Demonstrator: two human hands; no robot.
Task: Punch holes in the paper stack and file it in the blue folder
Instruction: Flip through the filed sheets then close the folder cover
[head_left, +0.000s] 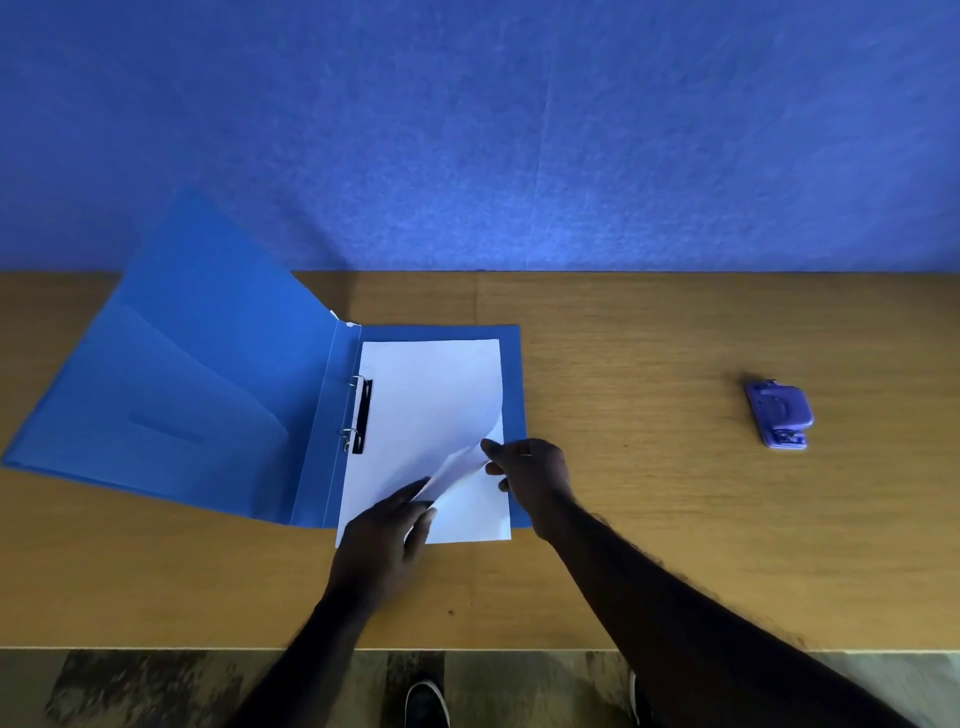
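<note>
The blue folder lies open on the wooden table, its left cover tilted up toward the wall. A white paper stack rests on the folder's right half beside the two metal rings and a black clip bar. My right hand pinches the lower right corner of the top sheet and curls it up. My left hand presses flat on the stack's lower left part, fingertips under the lifted sheet. The purple hole punch sits far right, untouched.
The wooden table runs across the view, its front edge near the bottom. A blue felt wall stands right behind it. Below the table edge I see a patterned floor and the tip of a shoe.
</note>
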